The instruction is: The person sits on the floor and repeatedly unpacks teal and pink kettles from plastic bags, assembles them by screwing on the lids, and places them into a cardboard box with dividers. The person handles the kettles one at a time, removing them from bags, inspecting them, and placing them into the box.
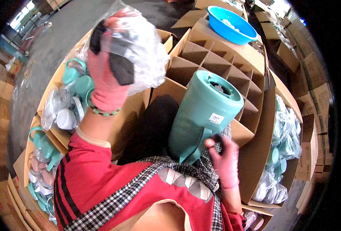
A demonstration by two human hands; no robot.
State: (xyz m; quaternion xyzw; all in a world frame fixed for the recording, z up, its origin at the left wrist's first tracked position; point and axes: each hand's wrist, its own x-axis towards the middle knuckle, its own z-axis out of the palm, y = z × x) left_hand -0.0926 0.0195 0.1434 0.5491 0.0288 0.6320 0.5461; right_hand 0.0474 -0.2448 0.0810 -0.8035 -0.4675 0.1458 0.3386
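My left hand (110, 67), in a pink glove with black patches, is raised at the upper left. Its fingers close on a bunched clear plastic bag (149, 54); the folds hide whether anything is inside. A teal jug (191, 111) with a side handle leans on my lap, the end with a round dark recess facing up and away from me. A small white label (216, 118) sticks to its side. Beside the handle is my right hand (225, 159), gloved in pink, its fingers curled in. What these fingers hold, if anything, is hidden.
Ahead stands a carton with cardboard dividers (216, 57), and a blue basin (232, 32) with small white pieces rests at its far edge. Cartons at the left hold teal lids (84, 85) and other parts. Another at the right holds bagged teal parts (282, 146).
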